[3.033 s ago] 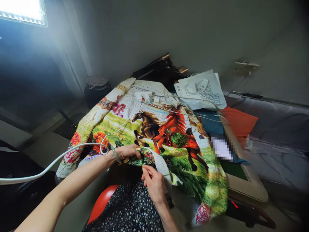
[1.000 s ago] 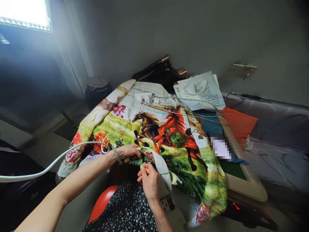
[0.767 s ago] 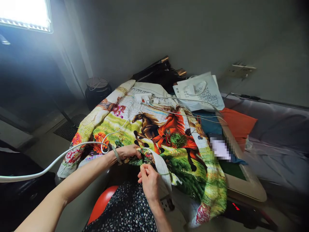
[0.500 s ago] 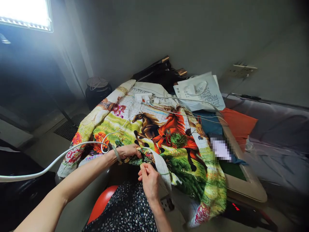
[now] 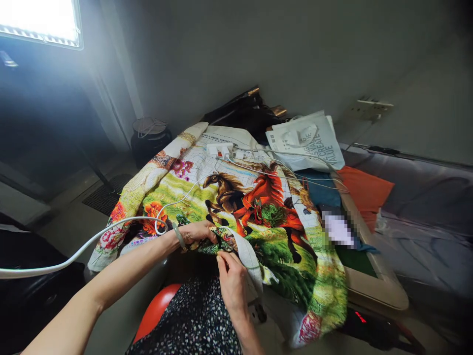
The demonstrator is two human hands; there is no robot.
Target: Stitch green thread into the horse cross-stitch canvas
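Observation:
A large cross-stitch cloth [image 5: 192,202] with running horses and flowers lies spread out before me. My left hand [image 5: 199,233], with a bangle at the wrist, grips its near edge, where the cloth is bunched and folded. Just right of and below it, my right hand [image 5: 232,278] is closed in a pinch against that edge. Whatever sits between its fingertips is too small to make out. A tangle of green thread [image 5: 271,214] rests on the red horse. The white underside [image 5: 249,256] of the cloth shows at a turned-back flap beside my right hand.
A white power strip [image 5: 219,150] with plugs sits on the cloth's far part, and a white cable [image 5: 84,246] runs in from the left. Behind are a white printed bag [image 5: 306,140] and dark bags [image 5: 240,112]. A bright lamp [image 5: 39,19] stands upper left. A red rounded object [image 5: 157,308] is below.
My right hand has shifted slightly to the right, its fingertips still at the cloth's edge. My left hand keeps its grip in nearly the same place.

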